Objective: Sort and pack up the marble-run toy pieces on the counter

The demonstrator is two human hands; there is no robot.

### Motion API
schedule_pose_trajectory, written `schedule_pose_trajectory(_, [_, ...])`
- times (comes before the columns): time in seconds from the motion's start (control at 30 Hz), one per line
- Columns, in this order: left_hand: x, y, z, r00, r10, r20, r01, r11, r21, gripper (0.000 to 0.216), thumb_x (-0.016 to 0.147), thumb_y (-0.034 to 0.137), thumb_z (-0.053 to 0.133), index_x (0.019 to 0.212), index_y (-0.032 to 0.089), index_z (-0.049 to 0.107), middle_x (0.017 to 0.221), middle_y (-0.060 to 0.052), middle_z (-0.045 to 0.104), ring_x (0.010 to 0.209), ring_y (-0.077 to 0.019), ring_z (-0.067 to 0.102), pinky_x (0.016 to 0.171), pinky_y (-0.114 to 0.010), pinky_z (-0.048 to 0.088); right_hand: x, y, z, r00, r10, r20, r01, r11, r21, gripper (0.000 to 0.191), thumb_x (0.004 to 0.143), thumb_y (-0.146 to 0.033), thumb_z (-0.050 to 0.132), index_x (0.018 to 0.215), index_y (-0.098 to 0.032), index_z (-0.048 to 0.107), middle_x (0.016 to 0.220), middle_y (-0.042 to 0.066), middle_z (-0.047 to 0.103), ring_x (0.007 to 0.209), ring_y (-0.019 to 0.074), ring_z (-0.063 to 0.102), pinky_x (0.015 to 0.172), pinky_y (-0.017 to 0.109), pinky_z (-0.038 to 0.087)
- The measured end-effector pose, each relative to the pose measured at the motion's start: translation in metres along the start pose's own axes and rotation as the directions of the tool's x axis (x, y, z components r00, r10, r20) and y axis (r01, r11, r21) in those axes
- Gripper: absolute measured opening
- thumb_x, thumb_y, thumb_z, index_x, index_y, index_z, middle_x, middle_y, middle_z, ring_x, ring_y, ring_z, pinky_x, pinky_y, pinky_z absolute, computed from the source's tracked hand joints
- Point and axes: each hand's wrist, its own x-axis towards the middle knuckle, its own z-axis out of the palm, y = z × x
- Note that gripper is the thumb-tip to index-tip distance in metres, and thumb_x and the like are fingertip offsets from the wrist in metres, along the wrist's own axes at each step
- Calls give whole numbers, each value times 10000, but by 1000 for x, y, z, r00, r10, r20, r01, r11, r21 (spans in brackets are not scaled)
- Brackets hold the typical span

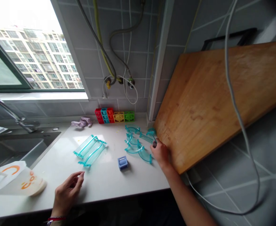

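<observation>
My right hand reaches to the right end of a group of clear teal track pieces, beside the cutting board. Its fingers are closed around a small dark thing, mostly hidden. A teal piece lies just beyond the fingertips. Several curved teal track pieces lie to its left. My left hand hovers at the counter's front, loosely curled, with nothing visible in it. Straight teal track pieces lie beyond it, side by side. A blue cube block sits between the hands.
Red, blue, yellow and green blocks line the wall, with pale purple pieces beside them. A drink cup is at left, near the sink. A wooden cutting board leans at right; a white cable hangs before it.
</observation>
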Motion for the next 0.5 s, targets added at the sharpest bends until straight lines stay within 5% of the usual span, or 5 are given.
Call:
schedule_pose_trajectory(0.13, [9,36,-3,998,52,-22,-52,999,10,337,837,533,694,864,201,751,554,56,546,488,-111,498,540,-227,420,-8,-5,0,996,0,-91,15,986,164,119,916,-285,581,939,-197,657,775,66,752,696,210,717,636,266,491])
schedule_pose_trajectory(0.23, [37,109,12,969,111,219,-94,992,-89,321,828,517,709,836,197,739,549,59,506,494,-102,412,541,-235,375,-9,-7,2,992,-13,-129,48,961,271,149,932,-348,588,930,-207,637,801,52,757,685,187,718,678,263,536])
schedule_pose_trajectory(0.33, [82,195,60,822,74,565,13,989,-148,325,886,503,691,970,193,743,628,28,615,577,-123,541,621,-242,457,-9,-5,1,986,10,-168,48,941,335,190,949,-394,594,903,-212,621,780,46,747,670,185,711,676,273,543])
schedule_pose_trajectory(0.43, [122,258,123,678,-12,735,123,988,-97,352,967,479,651,1039,140,713,814,-37,716,638,-148,638,631,-294,544,-11,-2,-1,981,27,-192,48,926,375,232,963,-429,601,871,-216,607,746,36,730,655,183,700,666,277,540])
schedule_pose_trajectory(0.5, [137,283,157,621,-68,781,181,982,-59,321,1002,409,644,1181,144,667,1083,-74,714,872,-185,702,772,-367,608,-13,-3,-1,980,20,-197,61,916,397,257,967,-447,606,850,-219,604,716,24,713,631,181,689,649,279,533])
